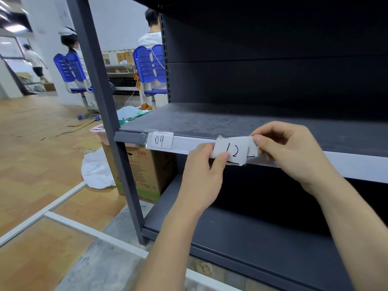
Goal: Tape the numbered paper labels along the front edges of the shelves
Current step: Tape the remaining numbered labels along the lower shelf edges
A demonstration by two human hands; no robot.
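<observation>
Both hands pinch the paper label "12" (233, 151) against the shelf's front edge (184, 144) (right of taped label "09" (160, 140)): left hand (201, 175) holding its left end, right hand (294, 152) its right.

The dark grey metal shelf (231, 120) has a pale whitish front strip (346, 162). The white paper label marked 09 (160, 140) and the white paper label marked 12 (233, 151) both bear black handwriting. The slatted plastic chairs (150, 64) are bright blue. The brown cardboard box (151, 171) has a green base and red print. The wooden floor (31, 154) shows tan and orange planks.
</observation>
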